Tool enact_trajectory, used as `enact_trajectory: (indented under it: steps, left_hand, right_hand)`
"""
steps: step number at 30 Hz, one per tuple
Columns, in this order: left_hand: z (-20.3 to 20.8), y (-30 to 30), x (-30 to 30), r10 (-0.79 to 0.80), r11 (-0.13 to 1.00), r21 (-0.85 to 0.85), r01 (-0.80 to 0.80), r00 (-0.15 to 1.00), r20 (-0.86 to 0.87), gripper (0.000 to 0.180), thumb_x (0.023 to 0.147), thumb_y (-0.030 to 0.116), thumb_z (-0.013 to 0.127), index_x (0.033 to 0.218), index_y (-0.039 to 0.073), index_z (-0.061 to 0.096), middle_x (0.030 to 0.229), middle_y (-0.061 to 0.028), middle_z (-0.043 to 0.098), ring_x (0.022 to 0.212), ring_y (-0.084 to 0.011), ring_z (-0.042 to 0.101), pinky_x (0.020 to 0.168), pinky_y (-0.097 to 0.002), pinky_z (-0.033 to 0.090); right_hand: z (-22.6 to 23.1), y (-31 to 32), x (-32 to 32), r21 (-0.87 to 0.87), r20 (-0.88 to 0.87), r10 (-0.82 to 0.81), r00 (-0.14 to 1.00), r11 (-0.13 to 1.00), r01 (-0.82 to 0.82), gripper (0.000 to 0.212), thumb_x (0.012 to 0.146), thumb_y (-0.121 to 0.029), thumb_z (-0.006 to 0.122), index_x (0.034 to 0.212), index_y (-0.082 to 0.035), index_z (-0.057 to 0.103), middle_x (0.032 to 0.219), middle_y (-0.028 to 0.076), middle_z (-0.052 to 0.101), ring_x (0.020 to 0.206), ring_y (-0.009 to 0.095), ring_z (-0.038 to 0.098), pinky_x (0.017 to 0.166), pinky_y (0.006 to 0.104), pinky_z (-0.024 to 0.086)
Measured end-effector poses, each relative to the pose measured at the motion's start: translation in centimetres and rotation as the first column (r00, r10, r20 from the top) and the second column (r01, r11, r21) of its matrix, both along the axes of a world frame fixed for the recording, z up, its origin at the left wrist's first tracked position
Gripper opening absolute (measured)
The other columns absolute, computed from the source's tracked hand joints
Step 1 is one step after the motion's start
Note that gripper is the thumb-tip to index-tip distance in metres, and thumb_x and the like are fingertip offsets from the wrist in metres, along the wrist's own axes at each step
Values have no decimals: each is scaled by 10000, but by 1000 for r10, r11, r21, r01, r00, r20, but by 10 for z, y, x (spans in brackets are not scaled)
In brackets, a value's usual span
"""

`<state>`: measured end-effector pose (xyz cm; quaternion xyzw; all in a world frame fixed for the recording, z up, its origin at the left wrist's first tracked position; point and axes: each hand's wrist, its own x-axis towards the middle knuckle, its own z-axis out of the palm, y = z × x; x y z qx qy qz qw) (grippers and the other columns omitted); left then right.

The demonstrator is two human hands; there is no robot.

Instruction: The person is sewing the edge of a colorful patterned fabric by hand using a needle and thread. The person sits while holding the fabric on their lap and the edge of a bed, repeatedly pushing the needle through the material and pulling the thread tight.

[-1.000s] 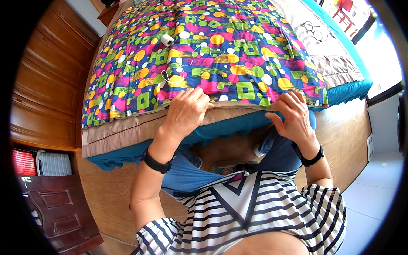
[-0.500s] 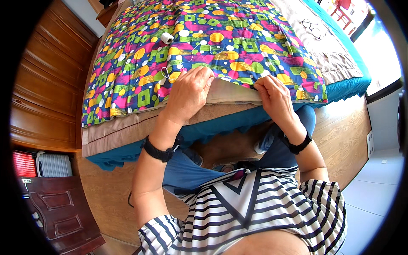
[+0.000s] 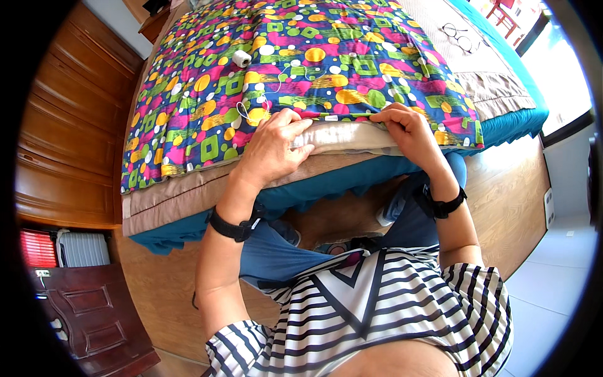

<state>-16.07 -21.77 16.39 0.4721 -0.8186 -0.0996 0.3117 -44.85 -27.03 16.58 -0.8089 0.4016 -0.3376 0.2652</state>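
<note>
A quilt cover (image 3: 207, 113) with a bright pattern of circles and squares lies over the bed. Its near edge is turned back between my hands, where pale padding (image 3: 345, 136) shows beneath. My left hand (image 3: 270, 147) rests at this edge, thumb spread from the index finger, with the thumb tip by the padding. At the other end of the turned edge, my right hand (image 3: 411, 131) pinches the cloth; its thumb is partly hidden. Loose white thread (image 3: 251, 113) lies beyond my left hand, near a white spool of thread (image 3: 241, 59).
Eyeglasses (image 3: 458, 38) lie on the beige bedspread (image 3: 496, 91) at the far right. A teal bed skirt (image 3: 188, 234) hangs along the bed's near side. Wooden cabinets (image 3: 69, 125) stand at the left, above a grey ribbed case (image 3: 83, 249).
The cover's edge between my hands has been folded back, baring more padding. My left thumb has spread away from its fingers. My right hand has turned slightly.
</note>
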Motion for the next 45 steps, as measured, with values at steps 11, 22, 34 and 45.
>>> enact_trajectory:
  steps: [11, 22, 34, 45]
  left_hand:
    - [-10, -4, -13, -65, 982, -169, 81, 993, 98, 149, 768, 32, 721, 885, -1, 634, 903, -101, 603, 856, -280, 624, 746, -368, 519]
    - [-14, 4, -25, 95, 925, -379, 4, 966, 242, 168, 769, -29, 639, 912, 28, 570, 827, -106, 553, 820, -296, 600, 732, -381, 511]
    - [-9, 20, -11, -47, 995, -83, 53, 996, 71, 102, 753, -43, 617, 810, 41, 606, 765, -97, 573, 778, -293, 612, 698, -390, 480]
    - [-5, 16, -21, 1, 981, -193, 12, 998, 65, 186, 750, -5, 720, 881, 38, 595, 894, -96, 589, 866, -305, 606, 752, -397, 493]
  right_hand:
    - [5, 19, 13, -107, 24, -81, 996, 991, 83, 147, 800, -7, 723, 942, -17, 687, 893, 91, 638, 813, 239, 643, 715, 321, 514]
    - [5, 30, 1, -524, -267, 2, 964, 839, -147, 336, 650, 88, 662, 940, -79, 671, 894, 72, 585, 837, 266, 597, 733, 372, 492]
    - [-3, 31, -2, -466, -385, 12, 923, 861, -206, 267, 727, 29, 683, 956, -97, 632, 966, 54, 567, 940, 247, 584, 790, 366, 447]
    - [-2, 39, 7, -433, -378, 128, 917, 851, -298, 234, 744, -20, 703, 969, -83, 699, 1117, 69, 565, 1031, 270, 550, 898, 390, 466]
